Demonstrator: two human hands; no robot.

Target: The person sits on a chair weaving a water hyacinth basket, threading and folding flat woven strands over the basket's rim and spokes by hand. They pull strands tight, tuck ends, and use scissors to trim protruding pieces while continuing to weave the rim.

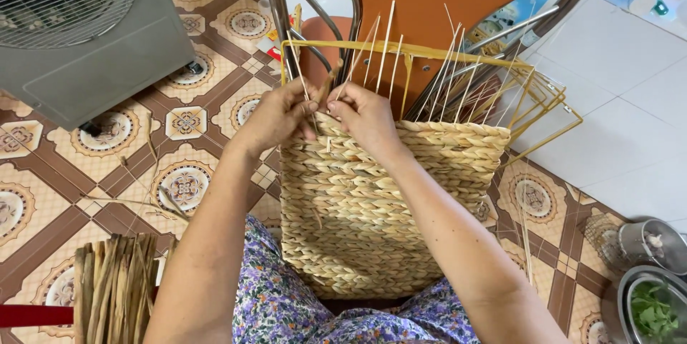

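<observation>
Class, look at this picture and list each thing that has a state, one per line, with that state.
Woven basket: partly woven, top edge unfinished, resting on the lap.
Yellow wire frame: upper part bare, thin stakes standing free.
Left hand: pinching a strand at the weave's top edge.
Right hand: pressing on the same edge.
Bundle of dried fibre: upright, unused.
Metal bowl: holds green leaves.
Fan: cannot tell if running.

Both arms are bare all the way down, no sleeves, no watch or bracelets that I can spot, and no rings on the left hand or right hand. Down around 6 o'clock there's a floral garment, purple and blue flowers on a light background.
</observation>
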